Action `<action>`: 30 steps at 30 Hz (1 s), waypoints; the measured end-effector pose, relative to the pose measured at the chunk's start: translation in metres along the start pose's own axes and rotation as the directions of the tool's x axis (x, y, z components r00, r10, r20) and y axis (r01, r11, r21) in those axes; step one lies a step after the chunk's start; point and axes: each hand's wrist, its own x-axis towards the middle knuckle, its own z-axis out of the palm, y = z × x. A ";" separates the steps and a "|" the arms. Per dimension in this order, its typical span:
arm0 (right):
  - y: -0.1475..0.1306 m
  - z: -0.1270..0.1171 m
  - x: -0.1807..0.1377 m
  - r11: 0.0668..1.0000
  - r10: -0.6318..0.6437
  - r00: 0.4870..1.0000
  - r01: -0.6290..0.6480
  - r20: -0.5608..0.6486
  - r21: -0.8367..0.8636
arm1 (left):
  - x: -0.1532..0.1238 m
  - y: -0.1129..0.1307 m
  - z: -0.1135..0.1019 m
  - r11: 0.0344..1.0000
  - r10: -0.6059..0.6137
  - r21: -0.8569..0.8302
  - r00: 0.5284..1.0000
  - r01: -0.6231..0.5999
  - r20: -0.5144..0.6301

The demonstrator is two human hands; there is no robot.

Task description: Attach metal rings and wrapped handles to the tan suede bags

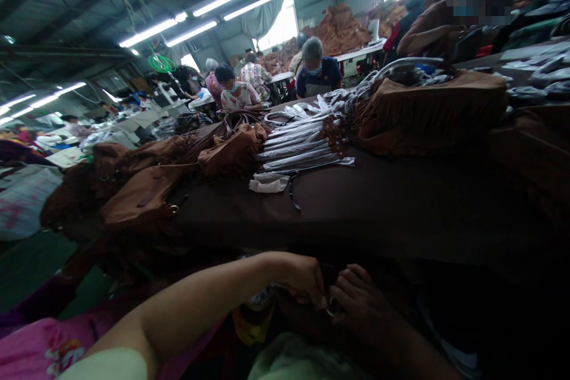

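Low in the view, below the front edge of the table, my left hand (305, 278) bends down with its thumb and fingers pinched together. Facing it, my right hand (358, 295) is closed with curled fingers. A small shiny metal ring (331, 307) shows between the two sets of fingertips, and both hands grip at it. Dark brown material (303, 323) lies beneath the hands, too dim to make out in full.
A dark-covered table (231, 208) bears brown fringed bags (427, 107), (142, 193) and plastic-wrapped straps (296, 145). A white wrapper piece (268, 183) and thin black strip (293, 191) lie near its front. A pink-clothed person (40, 344) is at left; co-workers (318, 71) sit beyond.
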 end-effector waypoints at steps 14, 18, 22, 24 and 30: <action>0.017 -0.016 -0.008 0.984 0.156 0.983 -0.163 -0.096 -0.068 | 0.023 -0.016 0.054 0.948 0.110 -0.211 0.869 -0.237 -0.483; 0.018 -0.020 -0.003 0.981 0.172 0.985 -0.173 -0.027 -0.081 | 0.028 -0.018 0.058 0.956 0.106 -0.184 0.858 -0.226 -0.503; 0.021 -0.026 0.001 0.973 0.189 0.981 -0.194 -0.054 -0.125 | 0.011 0.002 0.034 0.981 0.140 -0.059 0.878 -0.187 -0.458; 0.023 -0.029 0.001 0.971 0.206 0.978 -0.209 -0.039 -0.116 | 0.001 0.016 0.022 0.985 0.165 0.017 0.892 -0.174 -0.420; 0.027 -0.024 -0.006 0.977 0.185 0.983 -0.185 -0.013 -0.101 | -0.002 0.058 0.000 0.955 0.084 0.296 0.971 -0.014 -0.225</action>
